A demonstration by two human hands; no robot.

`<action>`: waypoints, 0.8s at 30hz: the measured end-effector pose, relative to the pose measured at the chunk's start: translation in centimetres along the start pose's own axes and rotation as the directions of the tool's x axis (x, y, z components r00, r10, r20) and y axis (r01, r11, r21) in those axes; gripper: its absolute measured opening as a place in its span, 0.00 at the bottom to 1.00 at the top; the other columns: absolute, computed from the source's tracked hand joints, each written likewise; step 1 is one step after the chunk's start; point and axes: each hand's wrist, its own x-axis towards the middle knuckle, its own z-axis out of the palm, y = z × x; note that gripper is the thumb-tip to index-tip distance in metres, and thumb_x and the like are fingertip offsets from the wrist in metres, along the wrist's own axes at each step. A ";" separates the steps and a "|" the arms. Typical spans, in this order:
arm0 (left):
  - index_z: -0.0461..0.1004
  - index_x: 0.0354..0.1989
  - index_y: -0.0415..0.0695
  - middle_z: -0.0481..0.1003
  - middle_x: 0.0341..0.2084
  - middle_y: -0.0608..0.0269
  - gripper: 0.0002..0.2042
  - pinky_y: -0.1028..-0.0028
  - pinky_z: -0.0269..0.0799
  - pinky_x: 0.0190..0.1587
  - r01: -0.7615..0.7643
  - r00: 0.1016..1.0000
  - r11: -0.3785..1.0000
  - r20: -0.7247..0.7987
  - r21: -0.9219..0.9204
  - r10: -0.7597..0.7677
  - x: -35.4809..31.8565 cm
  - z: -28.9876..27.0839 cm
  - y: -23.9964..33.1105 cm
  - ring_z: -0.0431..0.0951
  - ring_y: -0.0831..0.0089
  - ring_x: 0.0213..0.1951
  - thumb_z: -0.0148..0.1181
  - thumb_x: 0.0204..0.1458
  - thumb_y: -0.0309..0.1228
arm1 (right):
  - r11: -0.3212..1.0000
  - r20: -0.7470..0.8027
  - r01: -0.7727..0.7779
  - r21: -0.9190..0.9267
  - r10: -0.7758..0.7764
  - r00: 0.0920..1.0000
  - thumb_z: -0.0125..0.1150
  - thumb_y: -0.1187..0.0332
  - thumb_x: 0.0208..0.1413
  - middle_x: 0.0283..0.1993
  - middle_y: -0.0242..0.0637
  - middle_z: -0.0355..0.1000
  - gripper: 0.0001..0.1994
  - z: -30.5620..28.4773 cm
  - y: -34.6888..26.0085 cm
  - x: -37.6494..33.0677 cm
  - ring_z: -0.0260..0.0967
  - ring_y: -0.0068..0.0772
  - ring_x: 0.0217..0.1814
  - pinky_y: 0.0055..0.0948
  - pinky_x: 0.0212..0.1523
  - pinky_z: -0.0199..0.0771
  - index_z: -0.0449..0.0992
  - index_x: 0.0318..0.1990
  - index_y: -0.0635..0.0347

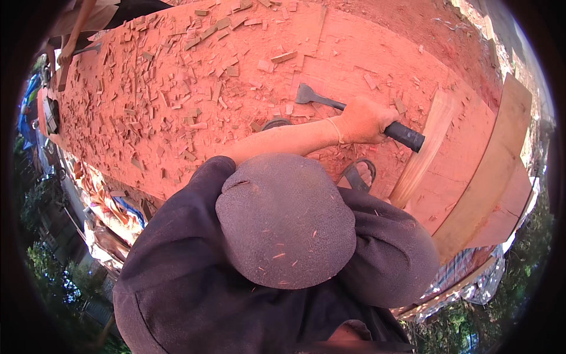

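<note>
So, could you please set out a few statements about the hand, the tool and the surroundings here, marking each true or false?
1. The left hand grips a flat-bladed tool. True.
2. The tool's handle end is bright yellow. False: it is black.
3. Wood chips lie scattered over the reddish surface. True.
4. The foot below the hand wears a closed boot. False: it wears an open sandal, toes showing.
5. Part of another person shows at the upper left. True.

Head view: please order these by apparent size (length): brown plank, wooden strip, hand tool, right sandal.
Brown plank
Wooden strip and hand tool: too alike to rank; left hand hides part of the tool
Right sandal
</note>
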 end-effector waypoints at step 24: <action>0.75 0.27 0.52 0.73 0.17 0.62 0.10 0.59 0.72 0.25 -0.104 0.993 0.994 -0.050 0.044 0.106 -1.9 -0.8 0.0 0.79 0.57 0.22 0.71 0.41 0.36 | 0.828 -0.268 0.164 0.537 -0.017 0.963 0.60 0.76 0.55 0.32 0.39 0.71 0.08 -8.5 2.2 1.5 0.72 0.29 0.33 0.32 0.36 0.76 0.71 0.42 0.65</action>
